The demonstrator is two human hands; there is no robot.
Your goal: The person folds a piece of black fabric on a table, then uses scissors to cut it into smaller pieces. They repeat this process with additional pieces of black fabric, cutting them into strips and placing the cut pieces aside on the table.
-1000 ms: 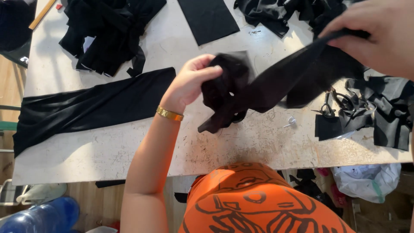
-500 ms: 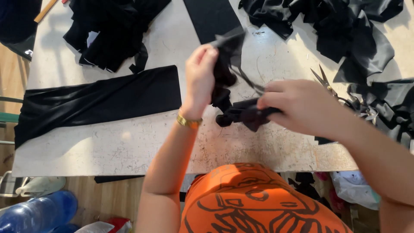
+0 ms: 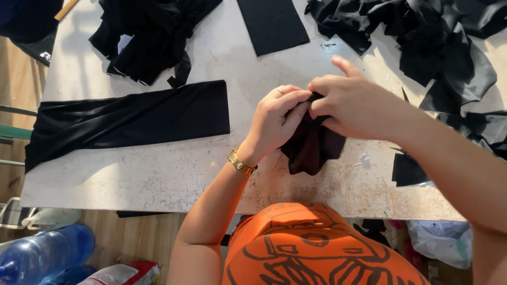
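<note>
Both hands meet over the middle of the bench (image 3: 158, 179), closed on a bunched black cloth (image 3: 312, 148). The left hand (image 3: 277, 119) has its fingers curled together onto the cloth's top edge, thumb side pressed to the fabric; the right hand (image 3: 351, 103) pinches the same edge from the other side, its grip clamped on the cloth with the forefinger lifted clear. The cloth is matt black, soft and crumpled into folds, gathered tight at the top where the fingers hold it and spreading wider below (its lower folds hang just above or on the bench; which, one cannot tell). Its long axis runs from the hands down toward the person, the loose end pointing at the orange shirt (image 3: 317, 248). A gold watch (image 3: 242, 161) sits on the left wrist. To the left lies a long black strip (image 3: 127, 121), flat, its length across the bench. Beyond it is a black heap (image 3: 153, 31), a flat black panel (image 3: 272, 24) at the top, and more black scraps (image 3: 433, 42) piled on the right. A blue bottle (image 3: 45, 253) lies on the floor below.
</note>
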